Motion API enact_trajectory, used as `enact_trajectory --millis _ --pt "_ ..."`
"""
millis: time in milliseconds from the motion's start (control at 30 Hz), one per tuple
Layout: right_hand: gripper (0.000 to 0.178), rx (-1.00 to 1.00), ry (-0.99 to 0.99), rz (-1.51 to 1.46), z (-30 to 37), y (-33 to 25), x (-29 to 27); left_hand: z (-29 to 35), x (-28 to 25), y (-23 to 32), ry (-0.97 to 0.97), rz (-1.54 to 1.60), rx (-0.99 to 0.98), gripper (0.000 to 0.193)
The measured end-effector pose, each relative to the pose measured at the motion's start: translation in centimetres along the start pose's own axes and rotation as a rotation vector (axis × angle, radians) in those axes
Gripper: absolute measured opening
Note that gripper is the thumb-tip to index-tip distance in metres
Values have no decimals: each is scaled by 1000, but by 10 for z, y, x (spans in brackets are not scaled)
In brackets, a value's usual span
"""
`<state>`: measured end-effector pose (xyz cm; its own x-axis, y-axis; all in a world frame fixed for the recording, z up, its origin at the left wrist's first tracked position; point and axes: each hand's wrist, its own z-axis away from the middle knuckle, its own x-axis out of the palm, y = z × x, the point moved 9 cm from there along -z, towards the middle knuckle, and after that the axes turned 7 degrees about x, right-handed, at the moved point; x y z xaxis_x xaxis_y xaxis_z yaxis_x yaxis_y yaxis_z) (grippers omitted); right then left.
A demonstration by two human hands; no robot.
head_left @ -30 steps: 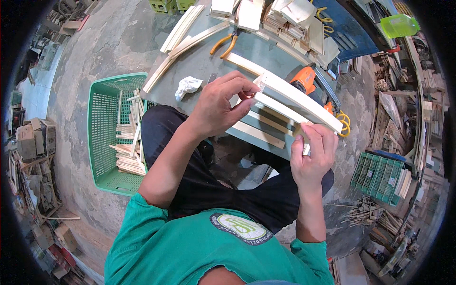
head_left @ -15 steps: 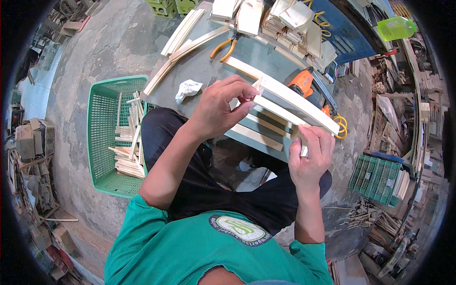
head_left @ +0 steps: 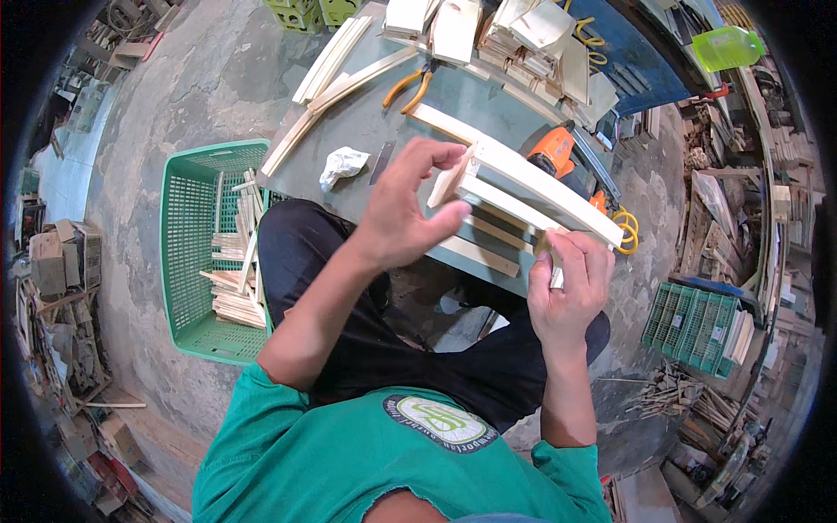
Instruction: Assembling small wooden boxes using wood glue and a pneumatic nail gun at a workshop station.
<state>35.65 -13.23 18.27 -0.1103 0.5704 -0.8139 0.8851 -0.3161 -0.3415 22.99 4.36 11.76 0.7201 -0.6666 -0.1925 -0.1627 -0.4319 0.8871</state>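
A pale wooden frame of slats [head_left: 510,204] lies over the near edge of the grey-green table [head_left: 349,126], with a short crosspiece [head_left: 451,179] at its left end. My left hand [head_left: 405,209] is beside that crosspiece, thumb and fingers spread with a gap between them; whether a fingertip touches the wood I cannot tell. At the frame's other end, my right hand [head_left: 568,279] has its fingers closed round the short end piece [head_left: 547,248], which is partly hidden by the fingers. A long, pale wooden strip [head_left: 549,193] lies just beyond the frame.
An orange power tool [head_left: 553,152] with a yellow coiled hose lies behind the strip. Orange-handled pliers [head_left: 420,94], a crumpled white wad [head_left: 343,166] and a dark flat blade [head_left: 382,163] rest on the table. Left stands a green basket [head_left: 187,253] of wood strips; boards [head_left: 532,44] are stacked behind.
My left thumb and fingers have spread apart and come away from the frame's left end, so the crosspiece shows more fully. My right hand keeps its hold, almost unmoved.
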Motion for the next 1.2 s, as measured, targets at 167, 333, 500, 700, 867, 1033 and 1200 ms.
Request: enact_trajectory --millis 167,333,500,700,867,1033,1200 --pt "32 11 -8 4 0 1 1 13 28 1 246 -61 -167 64" --pt "32 -6 -15 7 -4 -4 0 12 39 -17 311 18 -322 61" --pt "29 -25 -96 -54 -17 7 -15 13 43 -23 325 142 -369 60" --pt "37 480 -311 -337 -94 179 27 11 43 -20 273 40 -350 59" --pt "82 340 -824 138 -62 233 129 13 43 -22 342 143 -380 59" --pt "90 232 -871 101 -57 219 141 11 40 -20 252 -66 -330 58" --pt "84 182 -853 183 -71 226 111 12 42 -22 293 36 -331 57"
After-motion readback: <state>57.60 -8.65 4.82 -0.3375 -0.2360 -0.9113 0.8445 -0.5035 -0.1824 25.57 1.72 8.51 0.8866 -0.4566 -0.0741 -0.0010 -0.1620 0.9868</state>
